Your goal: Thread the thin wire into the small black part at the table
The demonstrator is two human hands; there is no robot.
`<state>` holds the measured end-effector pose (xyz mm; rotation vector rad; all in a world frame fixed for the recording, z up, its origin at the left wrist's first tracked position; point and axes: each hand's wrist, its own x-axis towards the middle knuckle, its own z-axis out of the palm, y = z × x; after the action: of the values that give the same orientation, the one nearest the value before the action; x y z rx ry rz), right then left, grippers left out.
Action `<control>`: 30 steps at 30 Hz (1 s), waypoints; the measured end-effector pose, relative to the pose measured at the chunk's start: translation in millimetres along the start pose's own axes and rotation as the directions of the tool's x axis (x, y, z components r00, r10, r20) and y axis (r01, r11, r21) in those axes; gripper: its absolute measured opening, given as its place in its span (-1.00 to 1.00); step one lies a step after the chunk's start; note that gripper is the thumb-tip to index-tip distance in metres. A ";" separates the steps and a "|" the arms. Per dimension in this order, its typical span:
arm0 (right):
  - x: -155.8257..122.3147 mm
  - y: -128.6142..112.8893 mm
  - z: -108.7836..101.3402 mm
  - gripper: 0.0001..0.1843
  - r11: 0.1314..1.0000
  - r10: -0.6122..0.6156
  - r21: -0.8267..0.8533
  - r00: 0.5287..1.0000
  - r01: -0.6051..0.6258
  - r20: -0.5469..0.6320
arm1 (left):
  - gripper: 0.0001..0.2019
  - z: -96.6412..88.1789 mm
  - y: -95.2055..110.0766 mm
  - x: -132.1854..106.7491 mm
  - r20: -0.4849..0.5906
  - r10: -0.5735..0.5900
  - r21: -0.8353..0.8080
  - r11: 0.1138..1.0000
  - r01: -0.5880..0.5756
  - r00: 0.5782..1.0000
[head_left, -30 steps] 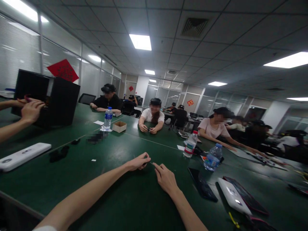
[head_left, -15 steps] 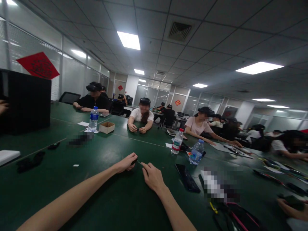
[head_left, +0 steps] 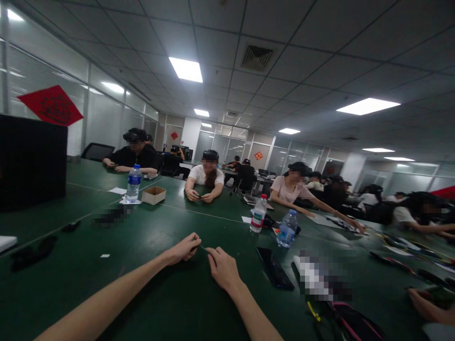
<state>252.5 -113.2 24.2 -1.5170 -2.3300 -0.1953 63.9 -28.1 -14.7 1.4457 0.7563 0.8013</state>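
My left hand [head_left: 184,250] is closed over the green table [head_left: 159,293], its thumb and fingers pinched together. What it grips is mostly hidden behind the fingers. A thin, light strip or rod [head_left: 203,247] spans the small gap from it to my right hand [head_left: 223,270]. The right fingers are bent and closed, with thumb and index at the strip's near end. The strip is too small and blurred for me to name its kind.
A dark phone [head_left: 275,268] lies right of my hands. Behind it stand a red-capped bottle [head_left: 258,215] and a blue-capped bottle [head_left: 287,229]. Further left are another bottle [head_left: 133,184] and an open cardboard box [head_left: 153,195]. People sit around the table, one person [head_left: 205,177] opposite.
The camera view has shifted slightly, so the room sits lower in the picture. Both hands stay close together; the dark piece seen at my left fingers is now hardly visible.
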 end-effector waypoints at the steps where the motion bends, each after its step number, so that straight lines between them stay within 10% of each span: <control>1: -0.1 -0.7 -0.4 -0.62 1.000 0.002 0.004 1.000 -0.002 0.002 | -0.63 0.1 0.1 0.1 -0.008 -0.007 -0.001 1.000 0.007 1.000; 30: 1.1 -6.1 -0.3 -0.58 0.996 0.093 -0.010 0.996 -0.093 0.008 | -0.60 -0.7 1.5 0.3 -0.038 -0.033 -0.066 0.997 0.031 0.999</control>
<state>246.6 -114.9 25.3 -1.6290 -2.2618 -0.1771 63.5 -27.5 -13.2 1.3604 0.7740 0.8242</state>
